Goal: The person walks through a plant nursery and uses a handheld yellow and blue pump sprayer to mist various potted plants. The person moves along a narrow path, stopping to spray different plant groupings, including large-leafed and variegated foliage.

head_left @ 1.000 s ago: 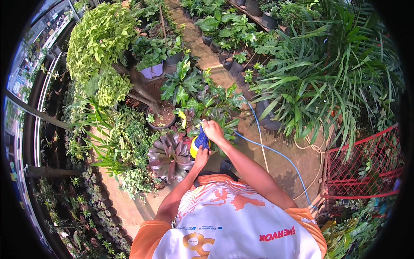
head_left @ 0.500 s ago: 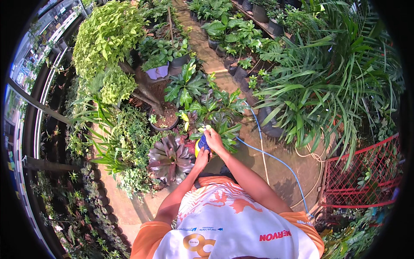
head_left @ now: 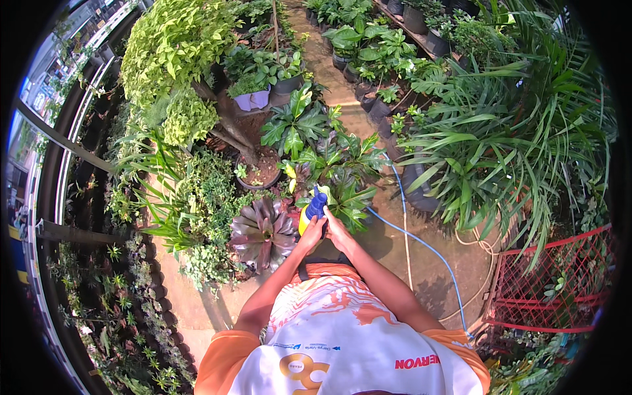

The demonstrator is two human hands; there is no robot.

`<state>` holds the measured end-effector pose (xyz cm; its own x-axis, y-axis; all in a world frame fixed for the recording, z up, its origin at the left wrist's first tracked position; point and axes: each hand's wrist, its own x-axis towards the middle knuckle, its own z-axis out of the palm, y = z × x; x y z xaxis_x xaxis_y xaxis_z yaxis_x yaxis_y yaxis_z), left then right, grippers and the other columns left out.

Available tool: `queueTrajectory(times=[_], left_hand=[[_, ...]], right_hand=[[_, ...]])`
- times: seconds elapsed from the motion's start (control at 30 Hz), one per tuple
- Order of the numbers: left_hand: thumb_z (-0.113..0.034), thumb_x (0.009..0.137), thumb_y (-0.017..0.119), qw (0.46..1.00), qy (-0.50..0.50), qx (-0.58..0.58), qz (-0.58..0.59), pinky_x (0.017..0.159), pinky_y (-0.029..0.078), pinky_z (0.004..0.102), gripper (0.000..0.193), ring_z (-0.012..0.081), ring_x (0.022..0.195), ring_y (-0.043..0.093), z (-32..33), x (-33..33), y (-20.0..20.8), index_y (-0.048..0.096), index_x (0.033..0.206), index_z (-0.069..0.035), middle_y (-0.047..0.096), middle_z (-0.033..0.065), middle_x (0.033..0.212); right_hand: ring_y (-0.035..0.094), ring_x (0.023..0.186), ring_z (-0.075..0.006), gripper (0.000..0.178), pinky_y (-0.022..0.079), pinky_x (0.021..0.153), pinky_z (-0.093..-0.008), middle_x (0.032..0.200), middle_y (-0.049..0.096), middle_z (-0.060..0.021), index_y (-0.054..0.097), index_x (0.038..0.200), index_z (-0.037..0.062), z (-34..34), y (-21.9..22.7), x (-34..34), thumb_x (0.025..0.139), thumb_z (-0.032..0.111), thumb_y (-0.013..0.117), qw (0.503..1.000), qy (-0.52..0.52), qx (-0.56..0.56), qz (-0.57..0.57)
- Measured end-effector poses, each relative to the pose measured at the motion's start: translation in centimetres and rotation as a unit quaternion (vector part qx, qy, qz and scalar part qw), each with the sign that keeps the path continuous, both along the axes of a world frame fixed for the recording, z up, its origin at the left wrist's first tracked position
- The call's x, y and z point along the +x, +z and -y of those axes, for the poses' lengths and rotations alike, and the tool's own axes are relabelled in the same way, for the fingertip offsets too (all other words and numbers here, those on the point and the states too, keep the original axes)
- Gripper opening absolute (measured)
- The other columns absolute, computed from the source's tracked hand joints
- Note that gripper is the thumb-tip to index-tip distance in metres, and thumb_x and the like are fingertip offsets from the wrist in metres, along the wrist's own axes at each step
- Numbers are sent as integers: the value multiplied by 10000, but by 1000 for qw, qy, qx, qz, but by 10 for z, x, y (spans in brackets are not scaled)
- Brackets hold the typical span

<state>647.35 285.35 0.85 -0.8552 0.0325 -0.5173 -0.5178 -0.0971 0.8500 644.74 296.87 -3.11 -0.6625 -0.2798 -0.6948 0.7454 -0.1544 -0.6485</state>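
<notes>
A spray bottle [head_left: 316, 205] with a blue top and a yellow body is held out in front of my waist, its blue nozzle end pointing away from me. My left hand [head_left: 312, 232] is closed round it, with part of the yellow body showing beside the fingers. Against the right side of the blue top rests my right hand [head_left: 335, 226], its fingers bent and partly hidden. Just beyond the bottle are the glossy green leaves of a potted plant [head_left: 342, 168]. A purple-brown rosette plant [head_left: 264, 235] grows to the left of my hands.
A blue hose [head_left: 426, 245] and a pale hose [head_left: 406, 250] lie across the concrete path. On the right stand a red mesh rack [head_left: 553, 280] and a large long-leaved plant [head_left: 487, 138]. A small tree in a round pot [head_left: 260, 172] is at the left.
My right hand has come down from the tip of the bottle to its side, uncovering the blue top. The view has shifted slightly.
</notes>
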Motion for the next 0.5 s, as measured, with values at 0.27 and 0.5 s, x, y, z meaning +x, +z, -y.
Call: queueTrajectory(times=[0.27,0.5], left_hand=[[-670,919,380,971,-213,-103,-23,1134,254,371,998,391,1388,294,10,-5,42,207,1402,187,309,359,1439],[-597,938,425,880,-225,-386,-162,1042,381,436,821,441,1237,470,10,7,38,425,1322,129,495,354,1267]], right_hand=[[350,1341,-199,705,239,1103,-384,1448,418,-61,440,1405,77,-4,-13,5,912,571,538,994,-60,-89,10],[575,746,-52,458,451,687,-222,860,631,46,609,1142,94,-4,25,2,948,502,530,986,-129,-101,-25]])
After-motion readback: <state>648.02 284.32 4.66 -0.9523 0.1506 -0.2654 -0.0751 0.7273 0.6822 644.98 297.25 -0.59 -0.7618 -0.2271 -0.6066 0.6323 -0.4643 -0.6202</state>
